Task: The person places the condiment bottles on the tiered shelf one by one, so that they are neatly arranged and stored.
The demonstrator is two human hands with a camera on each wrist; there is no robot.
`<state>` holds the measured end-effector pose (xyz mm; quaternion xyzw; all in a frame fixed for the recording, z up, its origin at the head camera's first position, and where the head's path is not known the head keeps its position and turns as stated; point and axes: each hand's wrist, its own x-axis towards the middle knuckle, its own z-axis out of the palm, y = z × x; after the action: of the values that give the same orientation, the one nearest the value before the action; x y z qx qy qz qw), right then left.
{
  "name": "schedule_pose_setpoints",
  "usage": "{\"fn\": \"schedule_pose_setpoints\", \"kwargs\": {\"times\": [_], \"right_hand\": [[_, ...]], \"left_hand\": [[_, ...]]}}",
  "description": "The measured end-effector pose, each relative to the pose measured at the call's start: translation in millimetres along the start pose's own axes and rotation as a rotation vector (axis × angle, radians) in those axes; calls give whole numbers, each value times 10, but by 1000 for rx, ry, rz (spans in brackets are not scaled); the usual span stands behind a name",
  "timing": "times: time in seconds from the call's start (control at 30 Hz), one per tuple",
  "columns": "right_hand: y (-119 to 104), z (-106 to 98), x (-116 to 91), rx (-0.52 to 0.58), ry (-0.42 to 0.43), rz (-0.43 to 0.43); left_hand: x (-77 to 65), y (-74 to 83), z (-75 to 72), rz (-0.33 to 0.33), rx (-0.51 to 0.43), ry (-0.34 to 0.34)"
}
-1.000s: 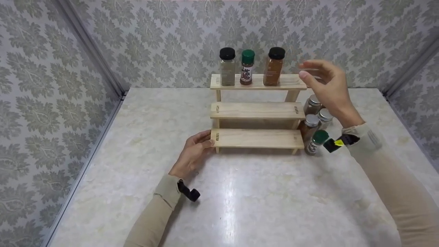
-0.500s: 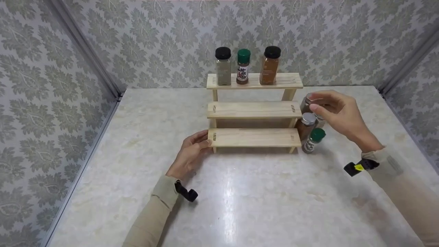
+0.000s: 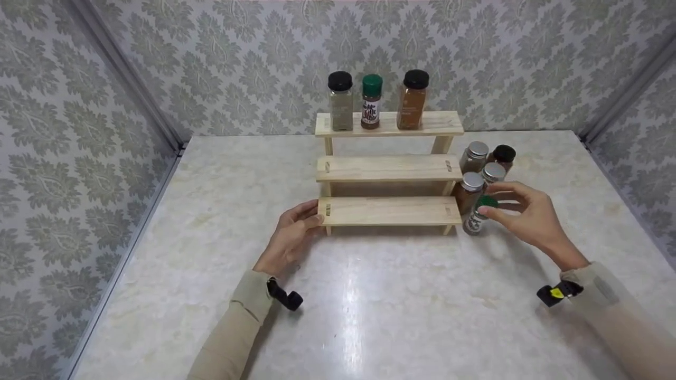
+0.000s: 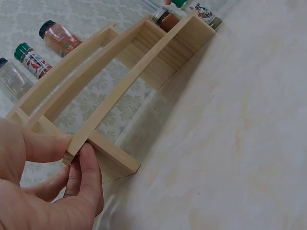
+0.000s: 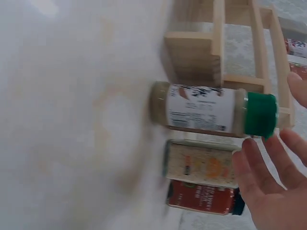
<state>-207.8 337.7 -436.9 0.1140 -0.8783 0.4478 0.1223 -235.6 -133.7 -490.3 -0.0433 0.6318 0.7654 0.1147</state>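
Note:
A three-tier wooden spice rack (image 3: 388, 211) stands on the table. My left hand (image 3: 296, 229) holds the left end of its lowest tier; in the left wrist view the thumb (image 4: 50, 147) is on one face of the board and the fingers are on the other. My right hand (image 3: 533, 219) is at a small green-capped spice jar (image 3: 475, 221) beside the rack's right end. In the right wrist view, extended fingers (image 5: 268, 163) lie right at the green cap, while the thumb (image 5: 298, 88) stands apart from it. The jar is upright on the table, its label showing.
On the top tier are a black-capped greenish jar (image 3: 341, 108), a green-capped jar (image 3: 371, 108) and a black-capped orange-brown jar (image 3: 412, 105). Silver-lidded jars (image 3: 471, 182) and a black-capped jar (image 3: 503, 155) crowd the rack's right side. Patterned walls (image 3: 253, 63) enclose the table.
My right hand has come down from beside the top tier to the small green-capped jar. The left hand keeps its hold on the rack. The head view has shifted slightly.

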Motion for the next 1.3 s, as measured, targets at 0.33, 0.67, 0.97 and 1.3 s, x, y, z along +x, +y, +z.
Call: {"fn": "schedule_pose_setpoints", "kwargs": {"times": [0.33, 0.67, 0.97, 1.3], "right_hand": [[210, 160, -89, -12, 46, 53], [230, 172, -98, 63, 42, 80], [66, 58, -52, 44, 67, 37], [-283, -257, 148, 137, 115, -18]], "left_hand": [[-7, -1, 11, -9, -4, 15], [-11, 8, -9, -4, 34, 0], [-23, 11, -11, -21, 45, 8], [-24, 7, -11, -4, 54, 3]]}}
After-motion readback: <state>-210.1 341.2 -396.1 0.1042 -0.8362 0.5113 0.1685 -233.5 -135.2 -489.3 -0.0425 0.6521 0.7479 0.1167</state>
